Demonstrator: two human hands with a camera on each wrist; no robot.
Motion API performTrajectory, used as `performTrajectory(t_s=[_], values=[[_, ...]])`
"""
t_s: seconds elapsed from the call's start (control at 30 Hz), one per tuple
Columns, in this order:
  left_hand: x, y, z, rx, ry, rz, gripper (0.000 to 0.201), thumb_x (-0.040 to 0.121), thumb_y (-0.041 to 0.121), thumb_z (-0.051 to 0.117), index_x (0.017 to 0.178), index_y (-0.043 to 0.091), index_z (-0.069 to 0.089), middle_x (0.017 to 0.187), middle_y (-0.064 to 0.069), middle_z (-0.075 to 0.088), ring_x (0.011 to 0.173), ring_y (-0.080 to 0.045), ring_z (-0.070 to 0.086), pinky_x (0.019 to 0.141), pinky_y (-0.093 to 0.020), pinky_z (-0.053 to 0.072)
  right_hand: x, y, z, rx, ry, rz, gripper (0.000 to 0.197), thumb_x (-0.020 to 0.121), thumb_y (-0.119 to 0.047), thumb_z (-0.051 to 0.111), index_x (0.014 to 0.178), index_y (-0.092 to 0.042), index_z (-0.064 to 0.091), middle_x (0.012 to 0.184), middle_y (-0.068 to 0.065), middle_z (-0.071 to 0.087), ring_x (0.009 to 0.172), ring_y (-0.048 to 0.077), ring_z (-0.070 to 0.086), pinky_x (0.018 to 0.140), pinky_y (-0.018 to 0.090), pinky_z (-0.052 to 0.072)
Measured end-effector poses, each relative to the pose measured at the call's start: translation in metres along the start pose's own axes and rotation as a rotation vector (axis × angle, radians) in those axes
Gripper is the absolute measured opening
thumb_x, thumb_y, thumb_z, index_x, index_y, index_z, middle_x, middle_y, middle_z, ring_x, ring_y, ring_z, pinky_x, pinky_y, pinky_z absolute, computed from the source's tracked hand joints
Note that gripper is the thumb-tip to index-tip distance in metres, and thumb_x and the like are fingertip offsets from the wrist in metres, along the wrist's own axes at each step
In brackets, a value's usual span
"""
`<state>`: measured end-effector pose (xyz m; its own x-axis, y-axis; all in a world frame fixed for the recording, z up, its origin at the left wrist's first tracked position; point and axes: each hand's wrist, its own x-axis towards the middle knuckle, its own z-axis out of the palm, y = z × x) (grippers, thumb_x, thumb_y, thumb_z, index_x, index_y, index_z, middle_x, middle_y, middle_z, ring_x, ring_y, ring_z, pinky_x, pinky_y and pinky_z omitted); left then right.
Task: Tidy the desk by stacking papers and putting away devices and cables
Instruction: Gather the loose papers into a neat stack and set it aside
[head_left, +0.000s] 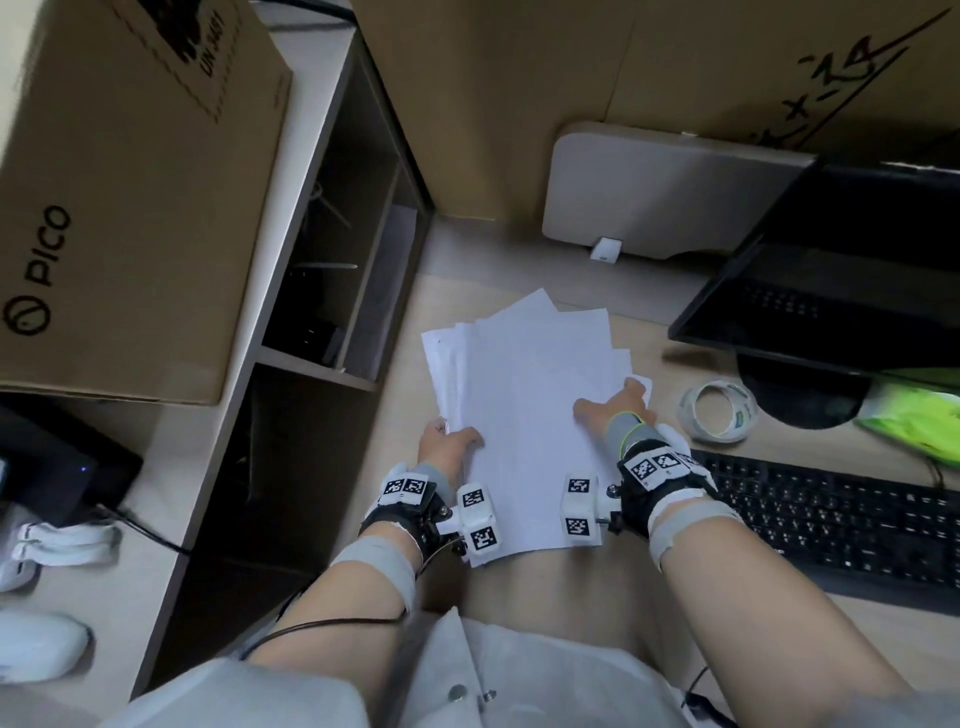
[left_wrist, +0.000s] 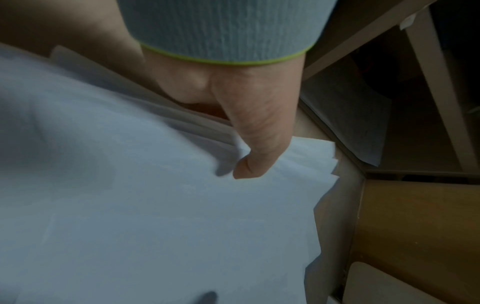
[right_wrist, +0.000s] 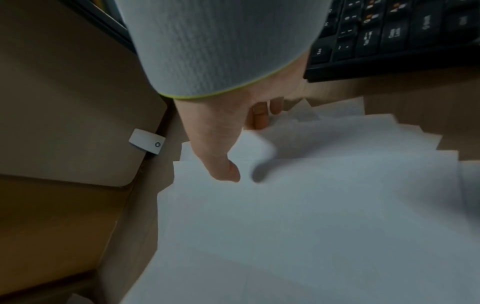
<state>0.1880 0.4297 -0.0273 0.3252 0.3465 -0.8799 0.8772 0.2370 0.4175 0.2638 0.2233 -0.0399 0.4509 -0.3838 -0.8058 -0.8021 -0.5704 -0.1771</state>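
Observation:
A fanned pile of white papers (head_left: 524, 415) lies on the wooden desk (head_left: 540, 597) in front of me. My left hand (head_left: 451, 439) grips the pile's left edge; in the left wrist view the thumb (left_wrist: 257, 144) presses on the top sheet (left_wrist: 155, 226) and the other fingers are hidden beneath. My right hand (head_left: 615, 402) grips the right edge. Its thumb (right_wrist: 221, 162) lies on the top of the papers (right_wrist: 311, 226) and its fingers (right_wrist: 259, 117) curl under the sheets' corners. The sheets are skewed, with their corners spread out at the far end.
A black keyboard (head_left: 831, 519) sits at the right, with a tape roll (head_left: 719, 410), a dark monitor (head_left: 831, 270) and a green packet (head_left: 919, 415) beyond it. A beige flat case (head_left: 665, 192) leans at the back. A shelf unit (head_left: 332, 260) and a cardboard box (head_left: 130, 197) stand at the left.

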Motion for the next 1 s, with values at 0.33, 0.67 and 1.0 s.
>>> performTrajectory(t_s=[0.33,0.67,1.0], values=[[-0.007,0.003,0.01,0.061,-0.049,-0.056,0.055,0.085,0.004,0.064,0.137,0.001,0.046,0.111,-0.011,0.058,0.071,-0.02,0.056,0.05,-0.024,0.041,-0.015,0.004,0.023,-0.117,-0.251,-0.194,0.054,0.067,-0.029,0.066,0.118,-0.012,0.058,0.112,0.006,0.067,0.097,0.029,0.065,0.084,0.033,0.053],[-0.02,-0.022,-0.008,-0.056,-0.14,-0.297,0.04,0.06,0.013,0.066,0.097,0.003,0.055,0.077,-0.019,0.063,0.064,-0.032,0.062,0.061,-0.04,0.054,-0.035,-0.06,-0.006,-0.606,0.042,-0.528,0.019,0.09,-0.016,0.05,0.106,-0.017,0.061,0.114,0.01,0.067,0.105,0.032,0.064,0.087,0.037,0.045],[-0.017,-0.066,-0.022,-0.118,-0.3,-0.449,0.022,0.082,0.024,0.061,0.072,0.016,0.043,0.053,-0.009,0.054,0.056,-0.026,0.057,0.052,-0.033,0.053,0.005,-0.081,0.02,-0.796,0.094,-0.532,0.077,0.072,-0.039,0.074,0.139,-0.029,0.036,0.141,0.006,0.045,0.135,0.03,0.036,0.11,0.042,0.032]])
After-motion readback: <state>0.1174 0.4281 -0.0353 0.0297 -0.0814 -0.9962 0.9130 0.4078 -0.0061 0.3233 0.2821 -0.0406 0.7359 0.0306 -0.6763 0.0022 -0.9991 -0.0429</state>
